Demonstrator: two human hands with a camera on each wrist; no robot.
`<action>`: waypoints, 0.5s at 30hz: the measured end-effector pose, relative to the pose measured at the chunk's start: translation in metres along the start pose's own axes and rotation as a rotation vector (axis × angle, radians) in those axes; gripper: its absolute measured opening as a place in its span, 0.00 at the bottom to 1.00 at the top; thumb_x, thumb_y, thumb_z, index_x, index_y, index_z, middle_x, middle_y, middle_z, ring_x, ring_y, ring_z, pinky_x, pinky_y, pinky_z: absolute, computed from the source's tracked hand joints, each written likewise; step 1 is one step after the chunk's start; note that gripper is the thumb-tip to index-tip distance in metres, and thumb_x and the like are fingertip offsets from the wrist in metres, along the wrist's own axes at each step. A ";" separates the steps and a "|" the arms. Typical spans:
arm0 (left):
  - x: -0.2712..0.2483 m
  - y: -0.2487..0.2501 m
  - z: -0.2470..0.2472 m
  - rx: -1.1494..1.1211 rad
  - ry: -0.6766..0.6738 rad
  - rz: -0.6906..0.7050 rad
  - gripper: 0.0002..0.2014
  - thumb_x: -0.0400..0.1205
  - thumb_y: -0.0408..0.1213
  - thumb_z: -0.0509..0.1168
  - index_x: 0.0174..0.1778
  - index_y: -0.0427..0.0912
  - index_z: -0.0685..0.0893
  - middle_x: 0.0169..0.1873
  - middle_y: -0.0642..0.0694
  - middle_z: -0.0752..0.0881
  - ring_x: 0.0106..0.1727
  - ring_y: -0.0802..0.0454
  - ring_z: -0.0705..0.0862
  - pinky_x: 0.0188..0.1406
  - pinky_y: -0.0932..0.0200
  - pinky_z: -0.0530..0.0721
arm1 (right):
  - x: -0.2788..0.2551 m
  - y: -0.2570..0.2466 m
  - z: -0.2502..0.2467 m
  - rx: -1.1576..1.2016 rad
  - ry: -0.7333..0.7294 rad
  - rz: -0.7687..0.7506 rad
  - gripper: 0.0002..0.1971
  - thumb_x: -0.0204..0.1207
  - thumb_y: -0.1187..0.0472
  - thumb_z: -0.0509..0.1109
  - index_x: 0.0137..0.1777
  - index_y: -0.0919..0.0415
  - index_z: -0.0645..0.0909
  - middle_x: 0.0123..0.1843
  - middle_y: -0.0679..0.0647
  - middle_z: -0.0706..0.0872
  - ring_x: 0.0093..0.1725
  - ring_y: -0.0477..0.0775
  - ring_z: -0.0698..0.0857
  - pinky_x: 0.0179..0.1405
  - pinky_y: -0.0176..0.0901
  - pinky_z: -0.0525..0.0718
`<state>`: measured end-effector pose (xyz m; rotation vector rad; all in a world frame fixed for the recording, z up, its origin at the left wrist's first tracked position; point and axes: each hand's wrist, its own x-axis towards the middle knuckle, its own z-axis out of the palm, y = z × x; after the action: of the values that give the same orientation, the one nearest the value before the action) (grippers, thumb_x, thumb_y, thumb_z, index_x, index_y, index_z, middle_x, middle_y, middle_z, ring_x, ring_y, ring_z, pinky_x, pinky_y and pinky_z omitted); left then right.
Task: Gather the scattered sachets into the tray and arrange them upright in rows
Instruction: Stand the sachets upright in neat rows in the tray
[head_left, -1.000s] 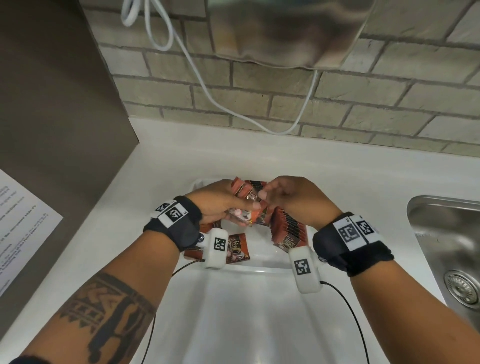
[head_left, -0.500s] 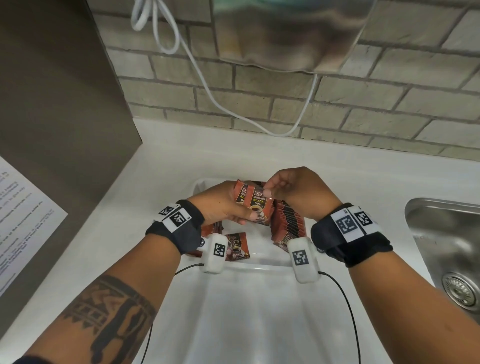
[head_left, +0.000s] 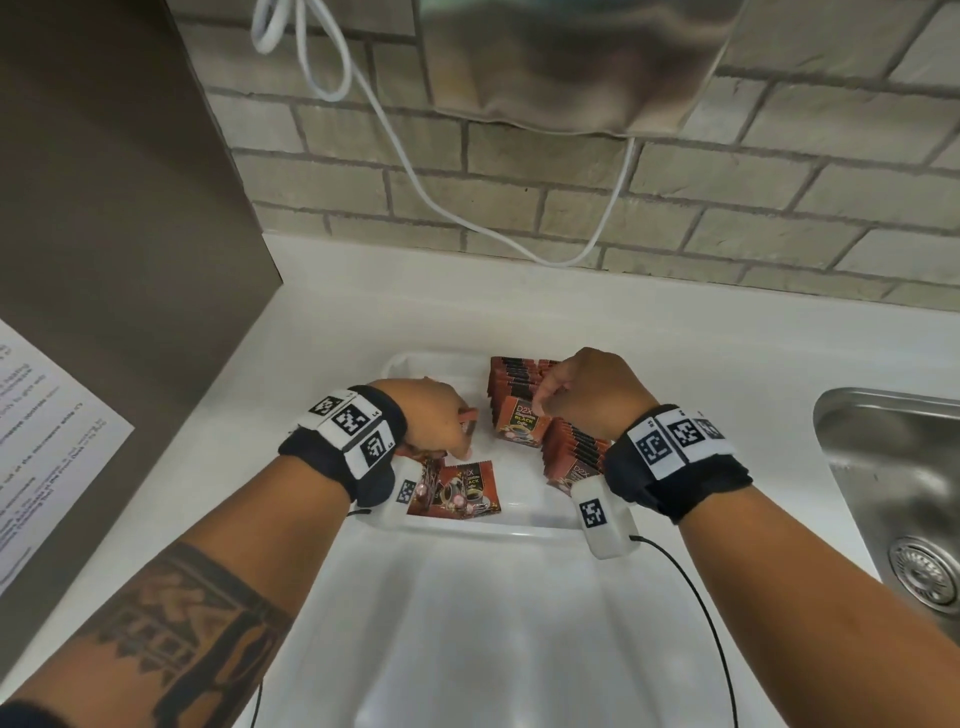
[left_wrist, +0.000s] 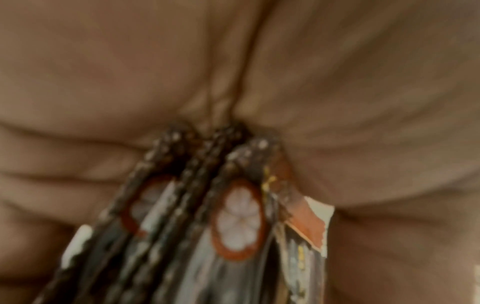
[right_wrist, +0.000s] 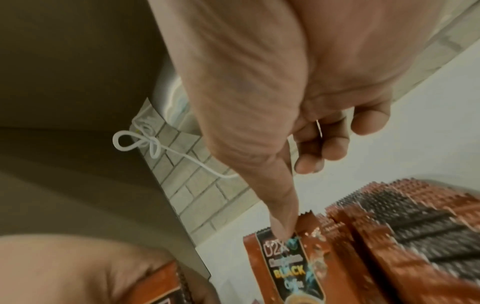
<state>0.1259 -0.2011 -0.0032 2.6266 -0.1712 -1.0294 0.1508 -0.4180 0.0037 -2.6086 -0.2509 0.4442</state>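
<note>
A white tray (head_left: 415, 362) sits on the counter. Brown coffee sachets stand upright in it in a back row (head_left: 511, 376) (right_wrist: 402, 226) and a nearer row (head_left: 574, 452). My right hand (head_left: 550, 400) (right_wrist: 288, 222) pinches the top edge of one sachet (head_left: 521, 427) (right_wrist: 291, 267) standing at the front of the back row. My left hand (head_left: 447, 426) grips a small bunch of sachets (head_left: 467, 418) (left_wrist: 233, 216) over the tray's left side. One sachet (head_left: 467, 491) lies flat at the tray's front, beside another that my left wrist partly hides.
A steel sink (head_left: 893, 467) opens at the right. A brick wall (head_left: 519, 208) with a hanging white cable (head_left: 415, 176) runs behind the counter. A brown panel (head_left: 130, 208) bounds the left, with a printed sheet (head_left: 47, 441) on it. A white moulded surface (head_left: 467, 623) lies in front of the tray.
Both hands held the bunch together above the tray. Now the right hand has carried one sachet down to the back row, and the left hand has moved left and lower with the rest.
</note>
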 end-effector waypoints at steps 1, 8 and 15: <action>0.002 0.007 0.002 0.010 -0.018 0.008 0.13 0.80 0.48 0.72 0.52 0.43 0.87 0.40 0.43 0.91 0.35 0.48 0.85 0.42 0.54 0.89 | 0.002 0.000 0.004 -0.043 -0.005 0.011 0.06 0.71 0.57 0.76 0.35 0.44 0.91 0.41 0.40 0.90 0.49 0.47 0.86 0.55 0.48 0.85; 0.027 0.045 0.019 0.167 -0.157 0.022 0.19 0.82 0.50 0.69 0.62 0.41 0.87 0.42 0.46 0.88 0.37 0.50 0.82 0.32 0.62 0.79 | 0.017 -0.008 0.022 -0.225 -0.038 0.063 0.04 0.66 0.54 0.77 0.39 0.46 0.92 0.50 0.49 0.89 0.58 0.56 0.83 0.58 0.53 0.86; 0.038 0.052 0.018 0.219 -0.188 0.001 0.20 0.85 0.51 0.67 0.62 0.38 0.88 0.46 0.45 0.88 0.37 0.52 0.81 0.33 0.61 0.78 | 0.024 -0.005 0.027 -0.285 -0.044 0.078 0.10 0.68 0.53 0.74 0.48 0.51 0.91 0.51 0.49 0.87 0.57 0.56 0.82 0.57 0.52 0.87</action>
<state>0.1419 -0.2630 -0.0230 2.7156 -0.3463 -1.3259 0.1636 -0.3962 -0.0229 -2.8971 -0.2434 0.5263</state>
